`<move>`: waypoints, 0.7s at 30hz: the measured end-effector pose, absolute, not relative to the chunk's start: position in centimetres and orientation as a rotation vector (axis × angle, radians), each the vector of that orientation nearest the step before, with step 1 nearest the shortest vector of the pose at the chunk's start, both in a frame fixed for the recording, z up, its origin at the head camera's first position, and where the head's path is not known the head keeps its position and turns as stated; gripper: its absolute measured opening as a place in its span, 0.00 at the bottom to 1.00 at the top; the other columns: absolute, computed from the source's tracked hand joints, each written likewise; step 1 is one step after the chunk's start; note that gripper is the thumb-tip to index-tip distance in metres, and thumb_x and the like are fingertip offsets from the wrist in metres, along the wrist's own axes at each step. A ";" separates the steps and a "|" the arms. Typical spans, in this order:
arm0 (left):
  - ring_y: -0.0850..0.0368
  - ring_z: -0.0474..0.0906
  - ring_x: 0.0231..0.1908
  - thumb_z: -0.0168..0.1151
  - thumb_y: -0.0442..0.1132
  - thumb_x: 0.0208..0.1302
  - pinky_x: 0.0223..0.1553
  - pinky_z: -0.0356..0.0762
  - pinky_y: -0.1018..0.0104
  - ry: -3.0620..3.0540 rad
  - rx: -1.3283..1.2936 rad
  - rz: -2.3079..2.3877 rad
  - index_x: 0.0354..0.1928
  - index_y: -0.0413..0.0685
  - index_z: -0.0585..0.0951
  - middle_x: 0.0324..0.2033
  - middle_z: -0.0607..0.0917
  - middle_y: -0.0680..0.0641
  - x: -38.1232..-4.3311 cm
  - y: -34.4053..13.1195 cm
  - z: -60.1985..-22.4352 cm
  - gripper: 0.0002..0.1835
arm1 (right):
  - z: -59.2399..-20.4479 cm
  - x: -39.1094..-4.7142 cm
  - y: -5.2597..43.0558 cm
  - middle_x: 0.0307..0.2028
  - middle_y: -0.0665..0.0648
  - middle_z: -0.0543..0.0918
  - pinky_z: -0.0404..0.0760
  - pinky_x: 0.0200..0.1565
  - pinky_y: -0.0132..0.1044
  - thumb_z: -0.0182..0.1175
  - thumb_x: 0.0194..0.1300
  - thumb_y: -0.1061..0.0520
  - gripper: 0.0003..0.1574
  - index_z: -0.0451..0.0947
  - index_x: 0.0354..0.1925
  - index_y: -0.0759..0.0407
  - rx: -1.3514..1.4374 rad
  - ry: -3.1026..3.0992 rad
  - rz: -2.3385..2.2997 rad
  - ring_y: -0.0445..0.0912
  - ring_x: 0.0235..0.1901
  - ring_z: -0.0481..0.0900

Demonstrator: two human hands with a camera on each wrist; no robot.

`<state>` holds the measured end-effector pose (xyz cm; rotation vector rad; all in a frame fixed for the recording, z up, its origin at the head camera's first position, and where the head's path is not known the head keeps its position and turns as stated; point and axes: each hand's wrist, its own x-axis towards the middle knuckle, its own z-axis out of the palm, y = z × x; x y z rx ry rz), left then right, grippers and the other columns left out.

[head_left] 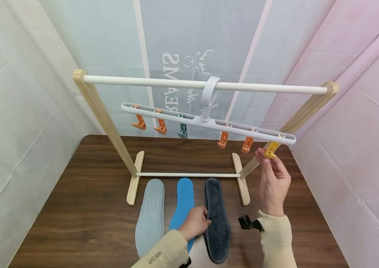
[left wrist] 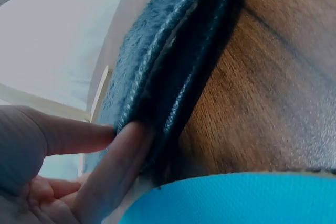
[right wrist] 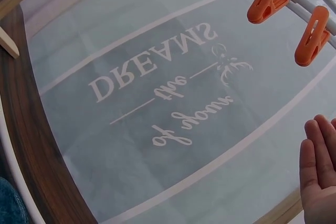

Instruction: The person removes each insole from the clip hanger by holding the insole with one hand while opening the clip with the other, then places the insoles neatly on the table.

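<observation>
Three insole shapes lie side by side on the table: light grey [head_left: 150,219], blue [head_left: 185,197] and dark fuzzy grey [head_left: 217,223]. My left hand [head_left: 194,223] reaches across the blue one and pinches the near edge of the dark insole [left wrist: 152,66]. The left wrist view shows two stacked layers there, with a finger at the gap. Up at the hanger's right end, my right hand [head_left: 276,182] pinches the lower end of a yellow clip [head_left: 272,149]. In the right wrist view only straight fingers [right wrist: 317,161] show; the yellow clip is out of that view.
A white clip hanger [head_left: 206,121] hooks over the top bar [head_left: 149,82] of a wooden rack. Orange clips [head_left: 223,139] and a dark green clip [head_left: 183,130] hang from it. The rack's feet [head_left: 241,178] stand behind the insoles. Pale curtains [head_left: 353,149] surround the table.
</observation>
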<state>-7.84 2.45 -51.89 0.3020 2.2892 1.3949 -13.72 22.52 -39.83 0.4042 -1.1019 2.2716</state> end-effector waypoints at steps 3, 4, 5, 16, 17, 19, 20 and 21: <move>0.61 0.64 0.12 0.60 0.28 0.63 0.16 0.65 0.68 2.380 0.338 1.338 0.44 0.34 0.74 0.12 0.68 0.51 -7.7 2.6 -51.8 0.09 | -39.9 -13.6 22.5 0.45 0.69 0.84 0.75 0.59 0.43 0.49 0.66 0.76 0.16 0.72 0.51 0.83 0.409 -1.115 2.272 0.56 0.47 0.84; 0.61 0.64 0.11 0.60 0.28 0.63 0.16 0.65 0.68 2.410 0.354 1.317 0.43 0.35 0.73 0.12 0.68 0.51 -7.7 2.7 -51.8 0.09 | -39.9 -13.5 22.5 0.45 0.69 0.84 0.75 0.59 0.43 0.49 0.66 0.76 0.16 0.71 0.52 0.84 0.412 -1.117 2.274 0.55 0.47 0.84; 0.61 0.64 0.11 0.60 0.28 0.62 0.15 0.65 0.68 2.438 0.366 1.293 0.42 0.35 0.73 0.12 0.68 0.51 -7.7 2.8 -51.8 0.09 | -40.0 -13.5 22.5 0.45 0.69 0.84 0.75 0.59 0.43 0.49 0.66 0.76 0.17 0.71 0.52 0.84 0.414 -1.120 2.278 0.55 0.47 0.84; 0.57 0.72 0.13 0.61 0.30 0.62 0.12 0.68 0.68 2.556 0.425 1.181 0.51 0.27 0.71 0.16 0.76 0.43 -7.8 3.2 -52.4 0.18 | -42.2 -12.0 22.3 0.45 0.63 0.86 0.75 0.59 0.38 0.49 0.69 0.72 0.19 0.69 0.56 0.82 0.270 -1.363 2.271 0.51 0.48 0.83; 0.58 0.70 0.11 0.60 0.30 0.63 0.11 0.66 0.69 2.544 0.423 1.200 0.52 0.27 0.70 0.14 0.74 0.45 -7.7 3.0 -52.4 0.18 | -42.4 -11.8 22.3 0.45 0.62 0.86 0.75 0.59 0.38 0.49 0.69 0.72 0.19 0.69 0.56 0.82 0.236 -1.399 2.265 0.50 0.48 0.84; 0.61 0.64 0.09 0.58 0.31 0.65 0.09 0.61 0.69 2.524 0.421 1.245 0.51 0.29 0.71 0.11 0.69 0.50 -7.6 2.7 -52.4 0.16 | -42.8 -11.4 22.4 0.46 0.60 0.86 0.74 0.59 0.37 0.50 0.69 0.71 0.20 0.69 0.57 0.81 0.171 -1.470 2.259 0.50 0.49 0.83; 0.63 0.62 0.08 0.57 0.31 0.66 0.09 0.59 0.70 2.532 0.432 1.265 0.48 0.30 0.71 0.11 0.67 0.52 -7.6 2.5 -52.3 0.13 | -43.0 -11.2 22.4 0.46 0.60 0.86 0.74 0.59 0.37 0.51 0.69 0.70 0.20 0.69 0.57 0.81 0.139 -1.504 2.257 0.49 0.49 0.83; 0.64 0.60 0.09 0.57 0.32 0.67 0.10 0.58 0.70 2.546 0.444 1.281 0.46 0.33 0.72 0.11 0.66 0.53 -7.6 2.3 -52.2 0.10 | -43.2 -11.0 22.4 0.46 0.59 0.86 0.75 0.59 0.36 0.52 0.69 0.69 0.21 0.69 0.57 0.80 0.107 -1.540 2.254 0.49 0.49 0.83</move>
